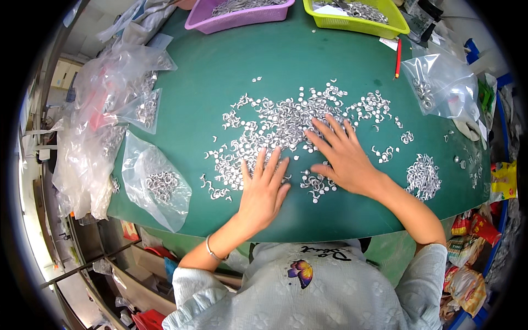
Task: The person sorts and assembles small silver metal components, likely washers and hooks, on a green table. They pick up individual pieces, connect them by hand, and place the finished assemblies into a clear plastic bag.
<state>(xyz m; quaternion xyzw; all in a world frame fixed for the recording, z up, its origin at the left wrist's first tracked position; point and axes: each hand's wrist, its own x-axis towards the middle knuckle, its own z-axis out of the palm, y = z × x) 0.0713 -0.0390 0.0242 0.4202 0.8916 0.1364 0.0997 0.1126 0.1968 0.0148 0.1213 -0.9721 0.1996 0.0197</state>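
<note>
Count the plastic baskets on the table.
2, both at the table's far edge and cut off by the frame: a purple basket left of centre, and a yellow-green basket to its right. Both hold small metal parts. Others may lie out of view.

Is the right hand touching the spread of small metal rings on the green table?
Touching. The head view shows the right hand lying flat, fingers spread, directly on the metal rings, with no gap visible.

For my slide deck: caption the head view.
Both hands, left hand and right hand, spread flat over small metal rings on a green table.
</note>
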